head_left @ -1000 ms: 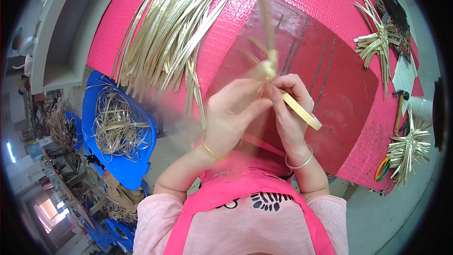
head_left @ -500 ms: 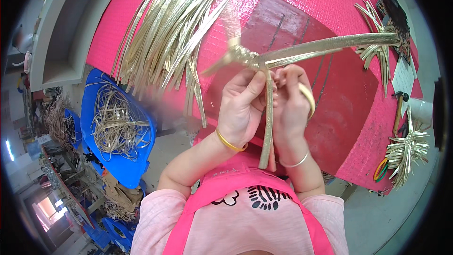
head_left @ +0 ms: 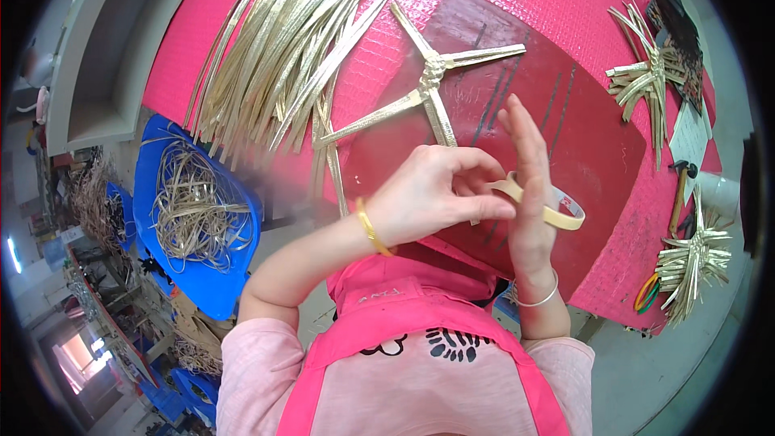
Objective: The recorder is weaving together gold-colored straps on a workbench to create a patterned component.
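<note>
A roll of pale yellow tape (head_left: 567,219) hangs around the straightened fingers of my right hand (head_left: 529,210), over the red board. My left hand (head_left: 440,194) reaches across from the left, thumb and fingers pinched on the tape's loose end beside the roll. Just beyond my hands lies a knotted piece of gold strips (head_left: 432,74), its braided middle sending flat arms out several ways. One arm's lower end sits close to the back of my left hand. The tips of my left fingers are partly hidden.
A pile of loose gold strips (head_left: 282,56) covers the table's far left. Under the work is a dark red board (head_left: 597,186). Strip bundles (head_left: 693,254) and a hammer (head_left: 683,186) lie along the right edge. A blue bin (head_left: 214,287) of scrap strips stands left, below the table.
The knotted gold piece has left my hands and now lies on the board, farther away. My left hand has turned over and moved to the tape on my right hand.
</note>
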Tool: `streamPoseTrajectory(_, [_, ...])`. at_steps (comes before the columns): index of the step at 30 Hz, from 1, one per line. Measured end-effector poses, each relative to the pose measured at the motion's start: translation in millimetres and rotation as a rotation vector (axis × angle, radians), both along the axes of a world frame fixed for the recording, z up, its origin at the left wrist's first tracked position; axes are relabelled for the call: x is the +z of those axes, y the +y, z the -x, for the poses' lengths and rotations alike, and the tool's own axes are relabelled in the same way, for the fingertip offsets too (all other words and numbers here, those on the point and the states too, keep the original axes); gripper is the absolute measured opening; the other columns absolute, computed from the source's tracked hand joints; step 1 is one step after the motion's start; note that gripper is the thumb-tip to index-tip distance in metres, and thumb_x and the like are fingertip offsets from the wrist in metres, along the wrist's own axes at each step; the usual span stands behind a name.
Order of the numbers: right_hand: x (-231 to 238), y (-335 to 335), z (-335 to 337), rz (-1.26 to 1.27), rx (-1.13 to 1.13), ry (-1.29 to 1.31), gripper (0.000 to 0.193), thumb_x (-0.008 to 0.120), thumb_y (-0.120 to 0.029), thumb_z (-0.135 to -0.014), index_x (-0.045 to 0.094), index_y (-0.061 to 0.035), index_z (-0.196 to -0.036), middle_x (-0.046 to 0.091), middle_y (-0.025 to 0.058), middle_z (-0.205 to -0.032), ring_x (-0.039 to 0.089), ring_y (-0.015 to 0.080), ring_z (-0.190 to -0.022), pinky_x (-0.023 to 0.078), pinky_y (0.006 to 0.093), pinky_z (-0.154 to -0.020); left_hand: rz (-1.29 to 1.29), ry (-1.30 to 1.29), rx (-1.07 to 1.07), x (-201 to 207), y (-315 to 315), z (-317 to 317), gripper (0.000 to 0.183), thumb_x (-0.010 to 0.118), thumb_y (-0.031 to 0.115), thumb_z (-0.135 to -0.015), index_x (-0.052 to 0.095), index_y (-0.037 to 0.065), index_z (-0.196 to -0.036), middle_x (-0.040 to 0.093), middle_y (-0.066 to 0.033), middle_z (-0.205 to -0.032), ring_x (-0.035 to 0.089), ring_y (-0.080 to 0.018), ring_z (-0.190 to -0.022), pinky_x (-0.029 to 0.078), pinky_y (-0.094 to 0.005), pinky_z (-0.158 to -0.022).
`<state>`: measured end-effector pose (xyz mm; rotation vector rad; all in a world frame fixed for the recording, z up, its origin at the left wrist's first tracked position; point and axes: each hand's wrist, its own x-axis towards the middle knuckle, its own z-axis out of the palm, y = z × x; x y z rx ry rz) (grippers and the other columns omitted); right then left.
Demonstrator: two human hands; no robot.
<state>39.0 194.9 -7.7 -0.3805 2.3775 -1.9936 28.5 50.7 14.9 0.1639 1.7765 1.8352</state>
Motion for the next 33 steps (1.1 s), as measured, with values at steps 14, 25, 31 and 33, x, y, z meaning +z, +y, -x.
streamPoseTrajectory(14, [-31, -39, 125, -0.651, 0.556, 0.493, 0.019, 0.06, -0.01, -0.067, 0.049, -0.0014, -0.079, 0.05, 0.0106, -0.07, 0.051, 0.0289, -0.065, 0.039, 0.0354, -0.054, 0.116, -0.348, 0.19, -47, -32, 16, 0.034, 0.048, 0.029, -0.083, 0.055, -0.005, -0.084, 0.058, -0.0124, -0.063, 0.056, -0.0149, -0.048, 0.044, -0.0202, -0.044])
streamPoseTrajectory(25, [12, -23, 77, -0.234, 0.112, 0.289, 0.017, 0.062, -0.009, -0.07, 0.05, 0.0005, -0.078, 0.052, 0.0059, -0.069, 0.046, 0.0103, -0.058, 0.038, 0.0244, -0.052, -0.257, -0.143, 0.457, -49, -27, 8, 0.021, 0.049, 0.01, -0.081, 0.054, -0.005, -0.096, 0.059, -0.0095, -0.078, 0.056, -0.0128, -0.066, 0.045, -0.0227, -0.056])
streamPoseTrajectory(31, [5, -12, 34, -0.06, 0.196, -0.418, 0.018, 0.056, -0.016, -0.078, 0.052, 0.0005, -0.071, 0.055, 0.0003, -0.062, 0.044, 0.002, -0.057, 0.035, 0.0171, -0.051, -0.407, -0.228, 0.403, -45, -31, 0, 0.023, 0.047, 0.009, -0.083, 0.051, -0.008, -0.097, 0.057, -0.0108, -0.083, 0.055, -0.0119, -0.068, 0.047, -0.0219, -0.059])
streamPoseTrajectory(33, [-1, -18, 34, -0.032, 0.202, -0.437, 0.02, 0.056, -0.017, -0.078, 0.052, 0.0006, -0.07, 0.055, 0.0001, -0.061, 0.044, 0.002, -0.057, 0.035, 0.0172, -0.051, -0.41, -0.235, 0.417, -42, -30, -2, 0.023, 0.047, 0.01, -0.083, 0.051, -0.007, -0.097, 0.057, -0.0101, -0.085, 0.055, -0.0116, -0.068, 0.047, -0.0225, -0.059])
